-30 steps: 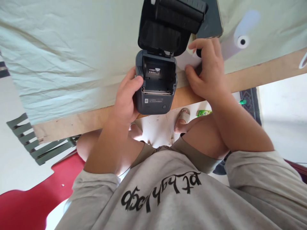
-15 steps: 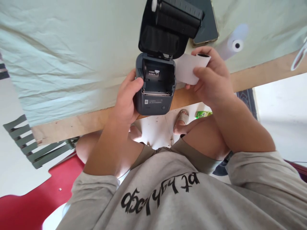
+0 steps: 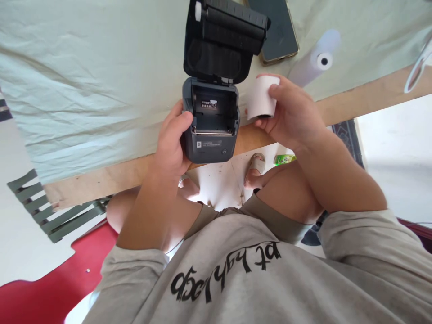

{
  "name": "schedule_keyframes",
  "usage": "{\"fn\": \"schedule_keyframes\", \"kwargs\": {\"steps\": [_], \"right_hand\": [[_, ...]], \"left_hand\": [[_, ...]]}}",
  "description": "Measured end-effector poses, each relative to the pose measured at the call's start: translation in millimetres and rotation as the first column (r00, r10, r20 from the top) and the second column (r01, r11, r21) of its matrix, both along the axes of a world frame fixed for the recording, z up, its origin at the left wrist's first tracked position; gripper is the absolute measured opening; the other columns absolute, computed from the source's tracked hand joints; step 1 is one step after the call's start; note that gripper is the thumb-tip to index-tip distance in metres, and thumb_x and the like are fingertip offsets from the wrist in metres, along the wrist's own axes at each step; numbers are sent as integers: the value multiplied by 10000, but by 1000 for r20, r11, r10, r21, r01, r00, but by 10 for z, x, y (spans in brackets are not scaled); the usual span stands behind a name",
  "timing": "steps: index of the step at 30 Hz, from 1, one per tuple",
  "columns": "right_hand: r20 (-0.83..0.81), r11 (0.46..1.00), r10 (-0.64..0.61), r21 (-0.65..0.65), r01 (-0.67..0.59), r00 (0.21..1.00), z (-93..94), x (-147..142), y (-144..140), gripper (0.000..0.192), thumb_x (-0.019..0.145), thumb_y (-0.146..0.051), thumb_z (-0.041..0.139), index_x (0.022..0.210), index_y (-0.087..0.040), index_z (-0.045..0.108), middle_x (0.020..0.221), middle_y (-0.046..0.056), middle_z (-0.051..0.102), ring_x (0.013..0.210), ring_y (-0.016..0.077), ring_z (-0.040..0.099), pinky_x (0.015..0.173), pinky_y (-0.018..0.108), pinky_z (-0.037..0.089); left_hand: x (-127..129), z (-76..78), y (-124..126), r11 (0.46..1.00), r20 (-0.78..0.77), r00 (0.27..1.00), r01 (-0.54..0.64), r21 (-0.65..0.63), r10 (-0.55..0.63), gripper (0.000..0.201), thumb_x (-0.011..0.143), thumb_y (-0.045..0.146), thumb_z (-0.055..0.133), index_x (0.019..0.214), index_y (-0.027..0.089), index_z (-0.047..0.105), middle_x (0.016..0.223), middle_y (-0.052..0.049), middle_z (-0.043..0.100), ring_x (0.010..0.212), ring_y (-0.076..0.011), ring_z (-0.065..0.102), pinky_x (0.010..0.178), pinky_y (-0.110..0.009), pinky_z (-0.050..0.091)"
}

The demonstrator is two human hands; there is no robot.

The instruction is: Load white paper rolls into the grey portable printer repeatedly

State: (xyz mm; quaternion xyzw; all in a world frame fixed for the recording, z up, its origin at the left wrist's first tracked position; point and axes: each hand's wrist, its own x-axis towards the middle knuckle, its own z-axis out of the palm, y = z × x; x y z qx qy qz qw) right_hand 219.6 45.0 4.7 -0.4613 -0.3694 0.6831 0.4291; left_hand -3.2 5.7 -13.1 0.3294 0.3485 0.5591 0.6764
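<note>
My left hand grips the left side of a dark label printer, thumb on its upper edge. The printer's lid is swung up, and the paper bay inside holds no roll. To the right of the printer, my right hand holds a white paper roll with its thumb on the outside and fingers behind. The dark core end of the roll faces down toward me. Roll and printer are apart, with a small gap between them.
A dark phone lies behind the lid. Beyond my right hand is a long white roll with a black core. Glasses rest at the far right. A pale cloth covers the table, whose wooden edge runs before me.
My right hand has turned the paper roll so its core end now points down instead of up. Both hands, the printer and the table things appear shifted slightly left.
</note>
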Motion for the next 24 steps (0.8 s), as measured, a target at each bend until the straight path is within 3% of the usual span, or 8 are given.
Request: {"fn": "schedule_keyframes", "kwargs": {"steps": [5,9,11,14,17,20,22,24], "right_hand": [[42,990,93,102,-97,995,-4,24,-12,414,744,-411,809,1074,-327,574,902,-37,593,741,112,608,649,275,597],[-1,999,29,41,-29,1000,-15,15,-2,602,688,-341,840,1190,-392,514,914,-61,623,774,137,660,665,306,620],[-26,1000,-7,-2,7,1000,-25,4,11,564,654,-336,850,1132,-352,551,916,-47,639,817,152,684,611,266,597],[-16,999,-22,36,23,1000,-7,-23,6,441,686,-356,836,1054,-289,601,892,-15,634,866,155,693,549,215,541],[18,996,-47,82,45,999,48,-54,-15,428,719,-323,805,1097,-321,606,840,-25,598,835,144,682,540,213,533],[-34,992,-129,-4,129,991,82,-75,-4,508,646,-279,800,1094,-361,576,893,-39,605,850,159,689,515,223,536],[-53,984,-166,-67,162,985,81,-83,16,450,633,-333,788,1030,-336,577,887,-30,605,854,174,692,482,221,515],[-15,982,-190,-17,189,982,76,-91,16,360,662,-358,750,976,-313,580,862,-16,594,837,177,688,446,212,472]], "left_hand": [[-16,-35,15,1000,17,1000,16,-7,-16,282,852,466,634,973,215,679,991,-51,735,919,-244,696,750,-370,564],[-21,-45,21,1000,7,1000,24,-3,-24,335,822,499,671,981,203,665,1059,-54,737,976,-251,681,778,-360,555],[-19,-35,13,1000,-5,1000,13,-2,-13,325,837,493,652,994,209,665,1038,-50,732,972,-253,686,765,-366,557],[-15,-22,-3,1000,-38,999,10,-9,-11,298,861,489,626,1005,231,660,1006,-44,722,971,-256,696,748,-371,562],[-19,-40,2,1000,-38,999,20,-1,-21,314,859,504,635,1001,225,656,1026,-51,724,982,-267,698,762,-384,571],[-25,-67,15,999,-3,1000,25,33,-25,338,863,503,633,1013,202,667,1041,-65,731,970,-271,698,765,-399,574],[-26,-67,14,999,1,1000,26,38,-26,320,882,485,616,1022,202,669,1068,-67,727,991,-269,698,787,-404,572],[-25,-49,3,999,-12,1000,26,25,-26,294,897,468,603,1022,209,665,1068,-62,723,998,-263,702,794,-399,571]]}}
